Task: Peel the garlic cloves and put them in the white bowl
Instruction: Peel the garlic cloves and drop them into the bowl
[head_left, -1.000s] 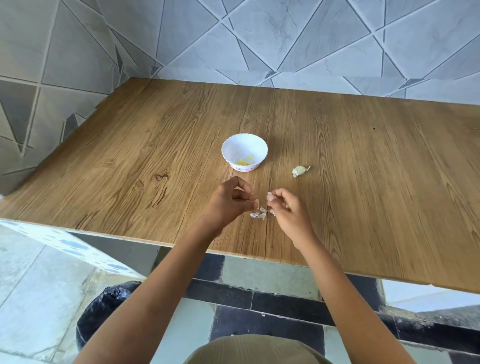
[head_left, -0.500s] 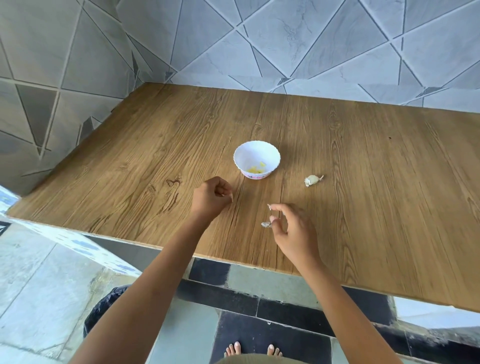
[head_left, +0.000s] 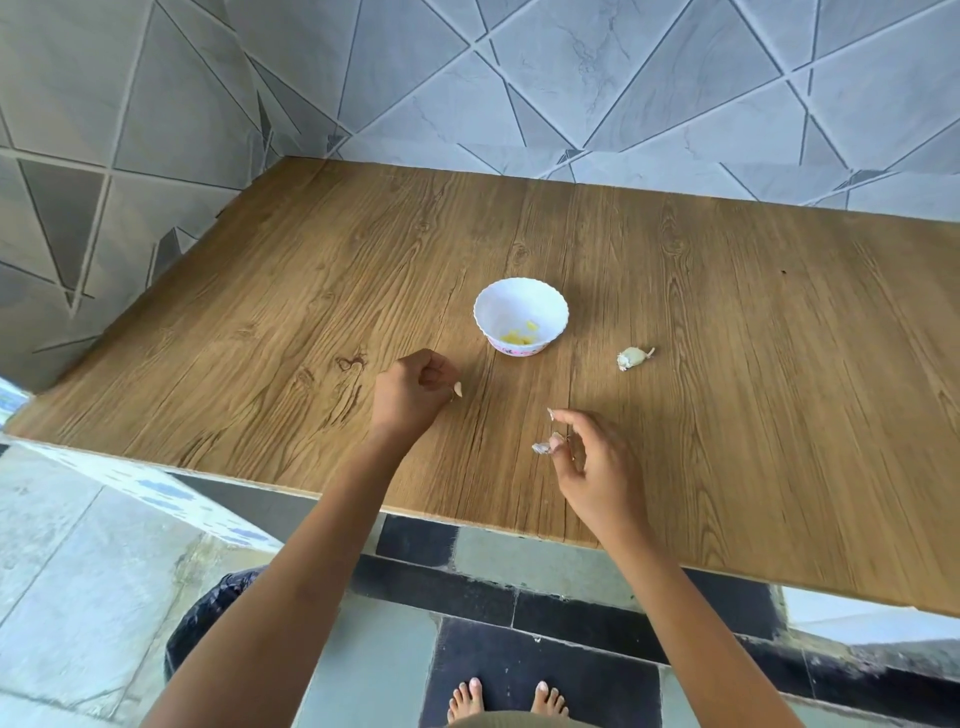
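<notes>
The left hand (head_left: 415, 397) hides most of a garlic clove (head_left: 457, 389). Yellow bits (head_left: 519, 336) in the white bowl (head_left: 500, 312) are too small to identify. Blur obscures whether the right hand (head_left: 595, 467) pinches a peel scrap (head_left: 542, 447).

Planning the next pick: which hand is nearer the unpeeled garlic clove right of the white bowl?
Right. The right hand, pinching peel scraps, is toward the person and left of the unpeeled clove; the left hand, gripping a second clove, sits farther left, past the bowl.
</notes>
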